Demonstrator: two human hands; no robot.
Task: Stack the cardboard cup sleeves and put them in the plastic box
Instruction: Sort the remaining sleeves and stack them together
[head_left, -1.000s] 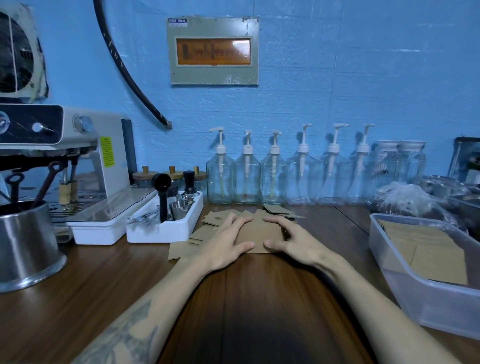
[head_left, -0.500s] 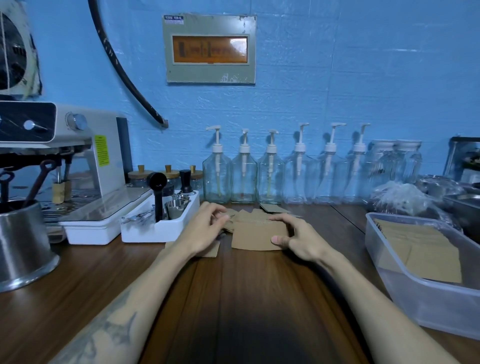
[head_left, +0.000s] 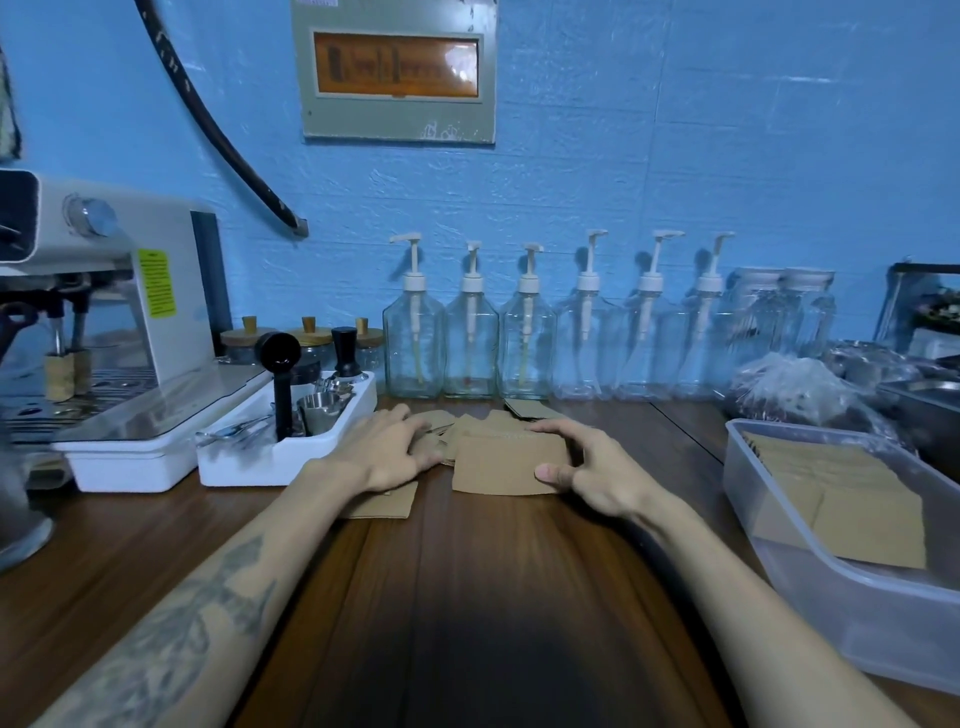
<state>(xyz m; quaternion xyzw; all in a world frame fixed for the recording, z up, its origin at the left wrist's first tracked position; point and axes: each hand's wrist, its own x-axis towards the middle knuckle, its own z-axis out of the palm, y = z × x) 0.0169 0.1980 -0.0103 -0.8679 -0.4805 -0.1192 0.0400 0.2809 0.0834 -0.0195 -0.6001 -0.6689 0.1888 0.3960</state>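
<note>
Far left on the desk: coffee machine, white, with a yellow sticker on its side. Just right of it, a white tray holding a black scoop, a steel cup and some spoons; three small jars with wooden lids behind it.

My left hand lies palm down on the loose cup sleeves scattered at the middle of the desk, just beside the tray. Fingers bent at the tips over the cardboard; I cannot tell whether they pinch a sleeve or only press on it. One single sleeve lies flat under my left wrist, its near edge showing.

Centre: a small stack of sleeves flat on the desk, touching the loose pile behind. My right hand grips its right end, thumb on the near edge, fingers curled over the far edge.

Behind, along the blue wall: a row of clear pump bottles.

Right: the plastic box, clear, near the desk edge, well apart from my right hand. Flat sleeves in the box already lie in overlapping layers. Behind it, a crumpled plastic bag.
</note>
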